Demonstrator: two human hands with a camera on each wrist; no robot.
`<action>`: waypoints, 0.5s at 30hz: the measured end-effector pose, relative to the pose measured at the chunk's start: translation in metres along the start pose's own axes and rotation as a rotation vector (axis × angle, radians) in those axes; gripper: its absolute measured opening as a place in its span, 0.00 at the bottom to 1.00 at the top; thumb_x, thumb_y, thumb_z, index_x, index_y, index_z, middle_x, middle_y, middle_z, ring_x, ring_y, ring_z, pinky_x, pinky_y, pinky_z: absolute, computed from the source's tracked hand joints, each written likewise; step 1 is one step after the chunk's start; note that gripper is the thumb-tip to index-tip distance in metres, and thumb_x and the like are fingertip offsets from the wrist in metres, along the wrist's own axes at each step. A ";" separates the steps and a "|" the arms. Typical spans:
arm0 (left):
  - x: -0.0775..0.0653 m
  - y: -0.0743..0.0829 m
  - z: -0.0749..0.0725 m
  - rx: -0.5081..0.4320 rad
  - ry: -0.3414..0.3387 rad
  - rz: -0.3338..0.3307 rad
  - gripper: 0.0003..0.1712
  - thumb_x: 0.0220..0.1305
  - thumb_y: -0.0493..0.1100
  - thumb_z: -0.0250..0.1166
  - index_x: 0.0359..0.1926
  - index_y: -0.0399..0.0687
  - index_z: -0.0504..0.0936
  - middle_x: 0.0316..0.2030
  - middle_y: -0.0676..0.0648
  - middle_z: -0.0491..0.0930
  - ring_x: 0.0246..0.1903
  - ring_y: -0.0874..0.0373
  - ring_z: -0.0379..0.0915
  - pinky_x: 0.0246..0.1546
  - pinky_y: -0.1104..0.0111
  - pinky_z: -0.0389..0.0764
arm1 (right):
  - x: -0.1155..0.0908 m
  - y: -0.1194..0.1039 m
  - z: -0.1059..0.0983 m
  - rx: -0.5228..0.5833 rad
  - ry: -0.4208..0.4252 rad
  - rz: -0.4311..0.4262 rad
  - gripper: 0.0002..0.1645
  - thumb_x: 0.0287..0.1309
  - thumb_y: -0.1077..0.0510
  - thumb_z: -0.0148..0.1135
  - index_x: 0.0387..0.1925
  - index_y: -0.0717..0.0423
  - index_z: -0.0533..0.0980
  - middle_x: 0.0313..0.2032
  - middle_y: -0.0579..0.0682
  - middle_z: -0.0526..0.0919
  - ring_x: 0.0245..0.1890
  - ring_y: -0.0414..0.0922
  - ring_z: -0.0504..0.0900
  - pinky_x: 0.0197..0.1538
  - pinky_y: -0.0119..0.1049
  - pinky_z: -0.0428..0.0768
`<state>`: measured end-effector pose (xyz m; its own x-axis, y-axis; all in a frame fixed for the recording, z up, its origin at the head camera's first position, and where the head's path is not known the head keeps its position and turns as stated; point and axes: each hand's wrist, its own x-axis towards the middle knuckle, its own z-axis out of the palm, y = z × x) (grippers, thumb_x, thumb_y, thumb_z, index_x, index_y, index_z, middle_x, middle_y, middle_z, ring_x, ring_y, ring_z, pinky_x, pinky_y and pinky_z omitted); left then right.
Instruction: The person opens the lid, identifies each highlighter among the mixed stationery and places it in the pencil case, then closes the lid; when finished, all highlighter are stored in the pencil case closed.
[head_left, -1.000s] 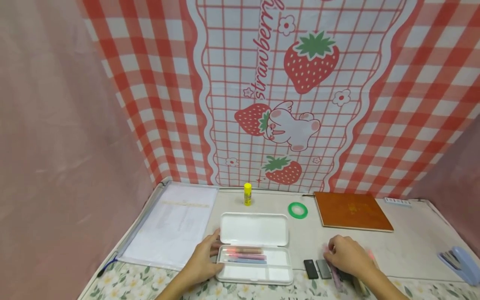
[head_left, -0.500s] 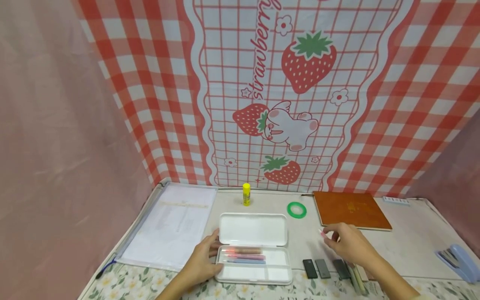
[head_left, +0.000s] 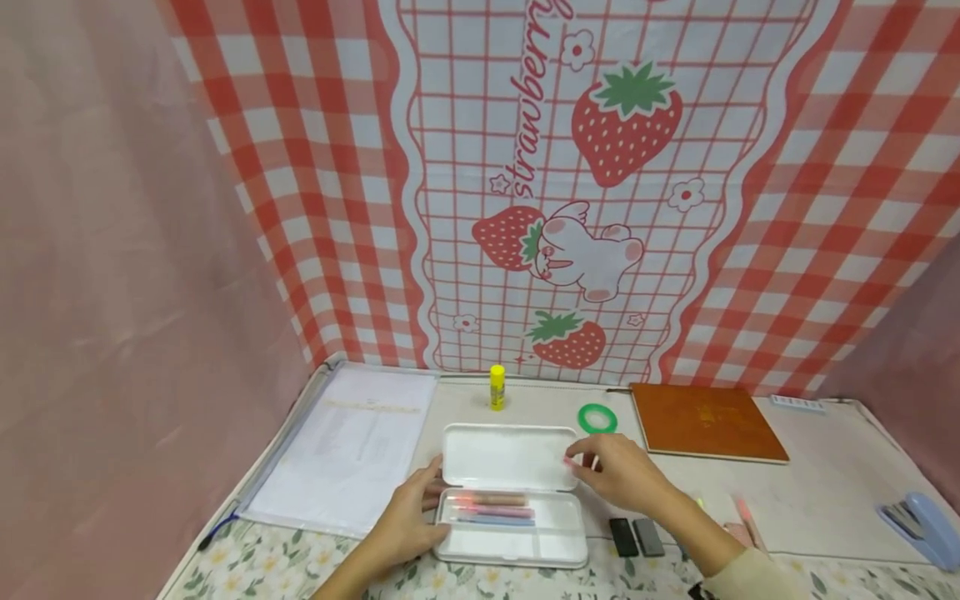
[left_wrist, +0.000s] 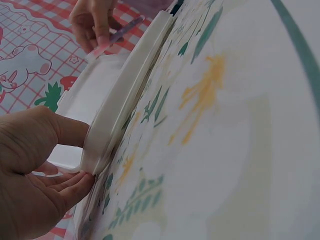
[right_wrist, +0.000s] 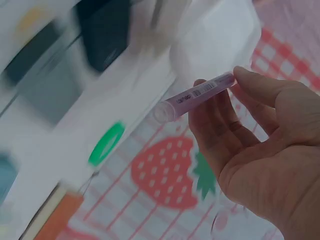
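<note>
A white pencil case [head_left: 558, 546] lies unfolded in the head view, its lid [head_left: 510, 457] tipped back. Several pens [head_left: 491, 512] rest in its rear compartment. My left hand [head_left: 408, 518] grips the case's left end, and the left wrist view shows the thumb and fingers on that end wall [left_wrist: 107, 125]. Between the thumb and fingertips of my right hand [head_left: 618, 472] is a pink pen [right_wrist: 200, 97] with a translucent barrel and a barcode label. In the head view this hand is beside the lid's right edge, and the pen is mostly hidden there.
Right of the case lie a black block [head_left: 623, 537] and a grey block [head_left: 648, 537]; my right forearm partly covers other stationery. Behind are a yellow glue stick [head_left: 497, 388], green tape roll [head_left: 597, 407] and brown notebook [head_left: 708, 421]. A blue stapler [head_left: 926, 529] sits far right, a document folder [head_left: 345, 450] left.
My right hand has lifted the pink pen from the stationery at the right and carried it leftward to the lid. The left hand has stayed on the case.
</note>
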<state>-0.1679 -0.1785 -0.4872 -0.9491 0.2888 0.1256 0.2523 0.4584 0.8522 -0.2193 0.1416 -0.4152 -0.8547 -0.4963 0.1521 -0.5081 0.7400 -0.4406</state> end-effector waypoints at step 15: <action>-0.001 -0.002 -0.001 -0.037 -0.013 -0.002 0.54 0.41 0.24 0.66 0.69 0.27 0.48 0.54 0.33 0.68 0.51 0.39 0.74 0.53 0.66 0.81 | 0.044 -0.074 0.074 -0.160 -0.096 -0.249 0.09 0.54 0.54 0.65 0.38 0.47 0.84 0.22 0.37 0.74 0.20 0.31 0.67 0.19 0.23 0.68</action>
<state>-0.1680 -0.1806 -0.4881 -0.9470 0.2990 0.1177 0.2431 0.4274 0.8708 -0.2112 0.0316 -0.4409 -0.6919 -0.7063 0.1499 -0.7173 0.6487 -0.2543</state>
